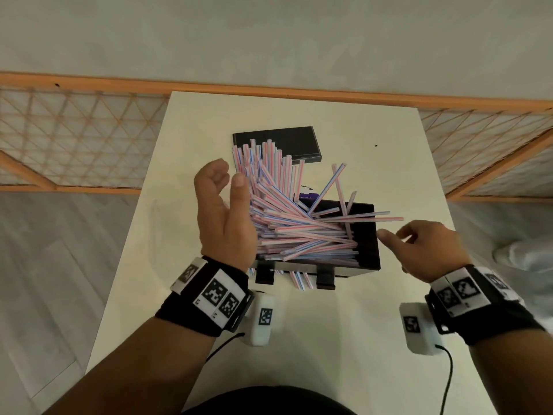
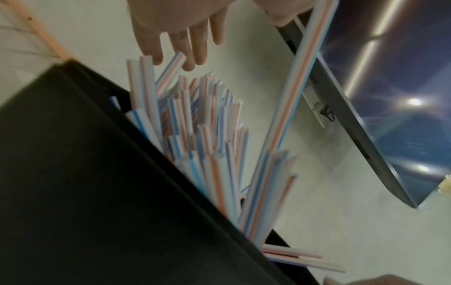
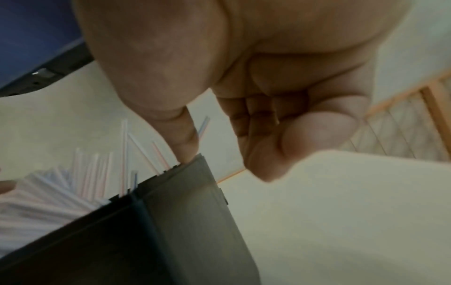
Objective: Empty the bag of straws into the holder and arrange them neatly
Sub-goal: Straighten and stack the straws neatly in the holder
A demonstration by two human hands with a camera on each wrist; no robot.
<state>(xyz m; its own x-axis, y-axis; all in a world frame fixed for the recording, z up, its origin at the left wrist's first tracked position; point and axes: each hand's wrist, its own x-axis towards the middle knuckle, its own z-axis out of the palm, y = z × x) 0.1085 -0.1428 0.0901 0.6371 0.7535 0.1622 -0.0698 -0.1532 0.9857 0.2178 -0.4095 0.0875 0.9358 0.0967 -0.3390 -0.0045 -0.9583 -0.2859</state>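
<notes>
Striped straws (image 1: 287,223) fan untidily from the black holder (image 1: 366,244) on the tabletop (image 1: 344,339) as the open left hand (image 1: 224,217) corrals them, the loosely curled, empty right hand (image 1: 425,247) apparently steadying the rim.

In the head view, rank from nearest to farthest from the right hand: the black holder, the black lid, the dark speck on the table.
From the right hand:
1. Black holder, directly to its left, thumb at the rim.
2. Dark speck, farther back on the table.
3. Black lid, back and left, behind the straws.
</notes>
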